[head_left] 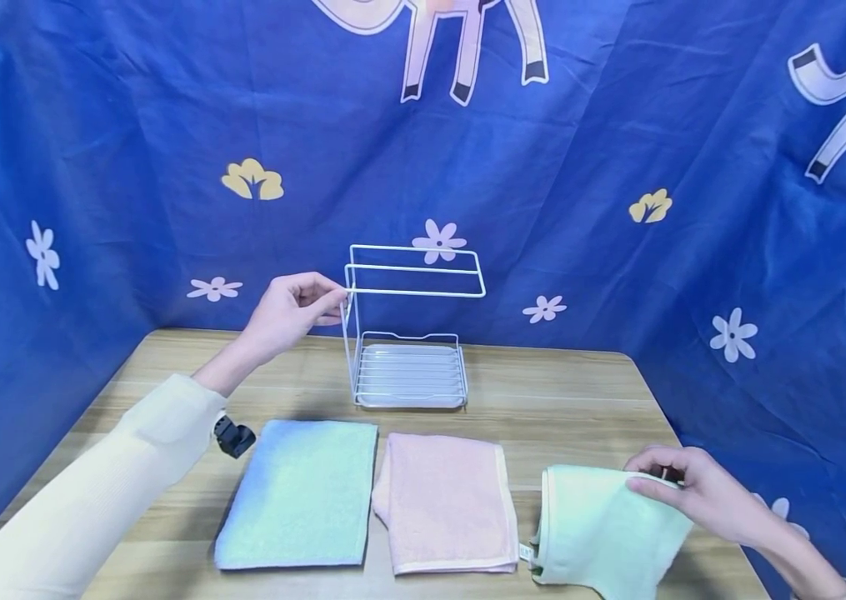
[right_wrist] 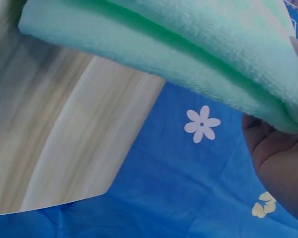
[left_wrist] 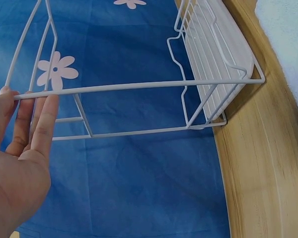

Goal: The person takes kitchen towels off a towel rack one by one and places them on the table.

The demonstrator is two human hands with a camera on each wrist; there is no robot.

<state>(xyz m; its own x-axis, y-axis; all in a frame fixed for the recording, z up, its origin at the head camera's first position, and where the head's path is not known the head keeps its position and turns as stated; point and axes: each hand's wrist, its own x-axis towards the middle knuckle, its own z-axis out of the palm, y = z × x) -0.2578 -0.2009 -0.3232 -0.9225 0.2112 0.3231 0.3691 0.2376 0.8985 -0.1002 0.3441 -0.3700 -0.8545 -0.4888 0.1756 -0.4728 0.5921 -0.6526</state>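
Observation:
My left hand [head_left: 295, 308] pinches the upper left corner of a white wire rack [head_left: 415, 293]; in the left wrist view its fingers [left_wrist: 43, 126] and thumb close on one upright wire. The rack stands on the table, with two-bar arms at its top and a slatted white tray [head_left: 411, 377] at its base. At the right, my right hand [head_left: 700, 492] grips the top edge of a folded mint-green towel [head_left: 603, 525], which hangs tilted over the table's front right. Thick folded layers of this towel [right_wrist: 164, 59] fill the top of the right wrist view.
A folded light-blue towel [head_left: 302, 492] lies flat at the front left of the wooden table [head_left: 558, 392]. Beside it lies a folded pink towel [head_left: 448, 504], close to the green one. Blue patterned cloth [head_left: 362, 167] hangs behind the table and at both sides.

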